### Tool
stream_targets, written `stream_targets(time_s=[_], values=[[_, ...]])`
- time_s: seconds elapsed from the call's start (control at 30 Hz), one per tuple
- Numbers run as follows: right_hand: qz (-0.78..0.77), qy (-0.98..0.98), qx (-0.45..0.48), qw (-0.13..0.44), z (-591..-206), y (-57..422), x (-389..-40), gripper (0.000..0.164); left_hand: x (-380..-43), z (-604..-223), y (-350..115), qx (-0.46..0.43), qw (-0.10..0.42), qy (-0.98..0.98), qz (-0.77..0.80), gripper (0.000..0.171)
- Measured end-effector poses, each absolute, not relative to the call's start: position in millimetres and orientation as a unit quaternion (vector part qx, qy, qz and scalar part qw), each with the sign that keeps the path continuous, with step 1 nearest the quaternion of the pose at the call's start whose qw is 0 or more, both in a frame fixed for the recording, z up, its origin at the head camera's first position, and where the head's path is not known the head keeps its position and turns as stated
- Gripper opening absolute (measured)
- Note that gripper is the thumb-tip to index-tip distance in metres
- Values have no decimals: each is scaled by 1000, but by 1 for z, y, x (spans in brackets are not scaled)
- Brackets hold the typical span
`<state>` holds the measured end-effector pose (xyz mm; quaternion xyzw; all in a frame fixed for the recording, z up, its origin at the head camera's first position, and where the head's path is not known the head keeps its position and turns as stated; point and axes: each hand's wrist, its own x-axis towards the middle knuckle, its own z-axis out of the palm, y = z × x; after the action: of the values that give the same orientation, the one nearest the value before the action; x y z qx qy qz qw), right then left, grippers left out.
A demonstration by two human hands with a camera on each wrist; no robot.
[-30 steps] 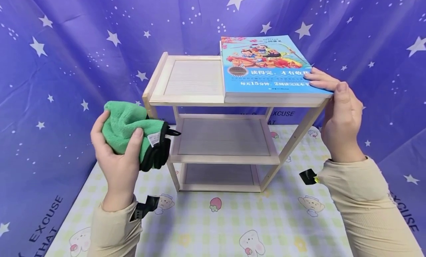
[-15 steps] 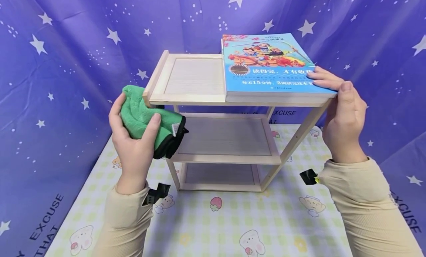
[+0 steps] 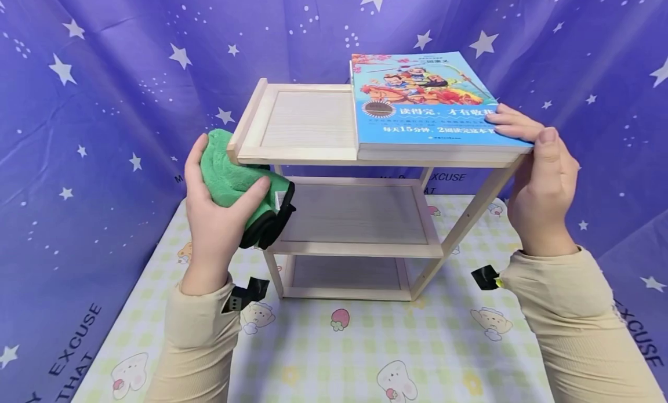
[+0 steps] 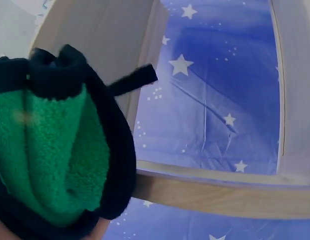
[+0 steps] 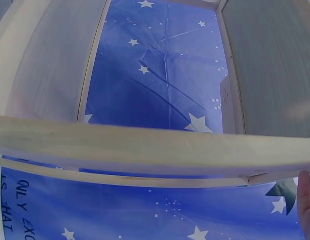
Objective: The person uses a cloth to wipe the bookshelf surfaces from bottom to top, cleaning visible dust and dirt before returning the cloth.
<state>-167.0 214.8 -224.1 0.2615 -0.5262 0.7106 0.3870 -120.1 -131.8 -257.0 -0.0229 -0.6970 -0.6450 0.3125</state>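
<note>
In the head view my left hand [image 3: 213, 232] grips a bunched green cloth [image 3: 221, 174] with black edging, thumb in front and fingers behind. The cloth lies against the left front corner of a pale wooden three-tier shelf [image 3: 297, 156], around the end of its raised side strip. Its black hanging loop [image 4: 134, 80] sticks out in the left wrist view. My right hand [image 3: 543, 182] rests at the shelf's right front corner, its fingers extended over the edge of a blue picture-covered book [image 3: 423, 110] and its thumb at the corner. The book lies flat on the right of the top tier.
The middle tier [image 3: 355, 214] and bottom tier [image 3: 344, 273] lie below, joined by slanted legs. A checked tablecloth [image 3: 313, 356] with cartoon prints is under the shelf. A purple star-printed curtain [image 3: 130, 72] hangs behind and at both sides.
My left hand has carried the cloth right and up, from beside the shelf onto its left front corner. My right hand stays at the right corner; the book lies as before.
</note>
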Motion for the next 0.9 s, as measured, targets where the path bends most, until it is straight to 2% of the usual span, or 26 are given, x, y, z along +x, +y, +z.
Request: stream_targets(time_s=[0.13,0.3,0.47,0.9], values=[[713,-519,252,398,-223,213,-167,45,-122,-255,-129,3,319,-730,-604,86],[715,-514,242,406,-223,210,-167,45,-127,-255,-126,36,351,-751,-557,66],[717,-509,231,416,-223,205,-167,46,-131,-257,-127,37,371,-755,-540,55],[716,-498,198,448,-223,200,-170,48,-132,-263,-129,7,377,-744,-552,46]])
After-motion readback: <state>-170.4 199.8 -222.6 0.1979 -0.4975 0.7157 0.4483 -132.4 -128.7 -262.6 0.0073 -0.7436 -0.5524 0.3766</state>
